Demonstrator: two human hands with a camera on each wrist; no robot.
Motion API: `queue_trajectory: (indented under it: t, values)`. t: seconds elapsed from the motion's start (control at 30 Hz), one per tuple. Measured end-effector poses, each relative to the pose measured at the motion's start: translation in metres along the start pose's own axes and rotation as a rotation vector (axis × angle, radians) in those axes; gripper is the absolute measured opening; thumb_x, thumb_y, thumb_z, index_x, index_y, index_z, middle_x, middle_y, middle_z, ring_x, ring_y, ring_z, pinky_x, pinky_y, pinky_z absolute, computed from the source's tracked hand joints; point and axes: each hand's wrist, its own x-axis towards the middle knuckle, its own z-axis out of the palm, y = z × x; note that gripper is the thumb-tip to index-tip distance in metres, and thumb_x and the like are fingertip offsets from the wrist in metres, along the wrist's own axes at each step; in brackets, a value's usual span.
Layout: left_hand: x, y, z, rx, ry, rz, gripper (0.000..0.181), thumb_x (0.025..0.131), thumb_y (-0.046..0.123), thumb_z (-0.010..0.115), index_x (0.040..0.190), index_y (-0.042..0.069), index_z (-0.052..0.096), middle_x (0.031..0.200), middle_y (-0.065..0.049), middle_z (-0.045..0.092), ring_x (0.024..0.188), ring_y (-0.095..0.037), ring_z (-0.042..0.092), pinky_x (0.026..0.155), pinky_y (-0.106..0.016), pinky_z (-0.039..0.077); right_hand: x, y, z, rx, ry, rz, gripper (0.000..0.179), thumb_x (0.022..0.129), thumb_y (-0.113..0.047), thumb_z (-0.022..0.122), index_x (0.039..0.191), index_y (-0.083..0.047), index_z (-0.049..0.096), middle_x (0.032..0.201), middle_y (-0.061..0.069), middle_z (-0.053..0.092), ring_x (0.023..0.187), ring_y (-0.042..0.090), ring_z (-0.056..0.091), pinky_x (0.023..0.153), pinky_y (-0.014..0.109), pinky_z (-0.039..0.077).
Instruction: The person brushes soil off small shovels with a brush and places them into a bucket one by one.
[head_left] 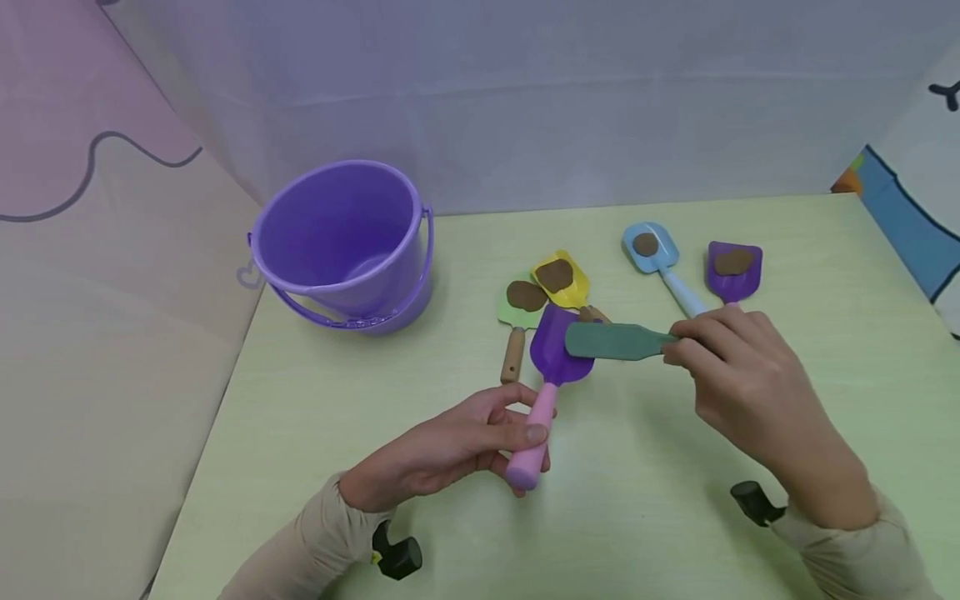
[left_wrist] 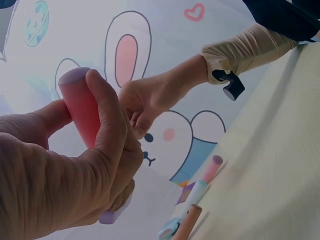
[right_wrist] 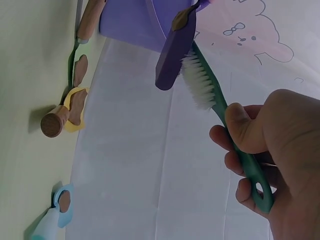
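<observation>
My left hand (head_left: 480,437) grips the pink handle of a purple toy shovel (head_left: 551,337), holding it up above the table; the handle's end (left_wrist: 80,107) shows in the left wrist view. A brown patch (right_wrist: 183,19) is on this shovel in the right wrist view. My right hand (head_left: 750,379) holds a green brush (head_left: 618,342) by its handle. White bristles (right_wrist: 198,82) face the shovel's blade, right beside it; whether they touch it I cannot tell. In the head view the brush's back covers part of the blade.
A purple bucket (head_left: 393,287) stands at the back left. Behind the held shovel lie a green shovel (head_left: 510,315) and a yellow shovel (head_left: 576,293). Farther right are a light blue shovel (head_left: 678,287) and another purple shovel (head_left: 733,287). All bear brown patches.
</observation>
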Motion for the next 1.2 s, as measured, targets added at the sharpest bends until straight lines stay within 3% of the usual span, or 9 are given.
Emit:
queue_trajectory:
  t: [0.4, 1.2]
  values:
    - [-0.003, -0.002, 0.001, 0.018, -0.01, -0.017, 0.05, 0.098, 0.031, 0.072, 0.133, 0.006, 0.045, 0.093, -0.001, 0.074, 0.082, -0.012, 0.067, 0.074, -0.028, 0.062, 0.003, 0.003, 0.0, -0.064, 0.072, -0.004, 0.032, 0.069, 0.027, 0.068, 0.092, 0.005, 0.072, 0.095, 0.024, 0.073, 0.091, 0.044, 0.064, 0.069, 0.049, 0.042]
    - [-0.018, -0.009, -0.004, 0.061, 0.007, -0.06, 0.047, 0.1, 0.021, 0.067, 0.136, 0.002, 0.044, 0.095, -0.003, 0.074, 0.081, -0.014, 0.069, 0.074, -0.029, 0.061, -0.006, 0.003, 0.0, -0.011, 0.104, 0.038, 0.024, 0.074, 0.023, 0.066, 0.088, 0.003, 0.07, 0.093, 0.023, 0.074, 0.09, 0.043, 0.064, 0.074, 0.045, 0.04]
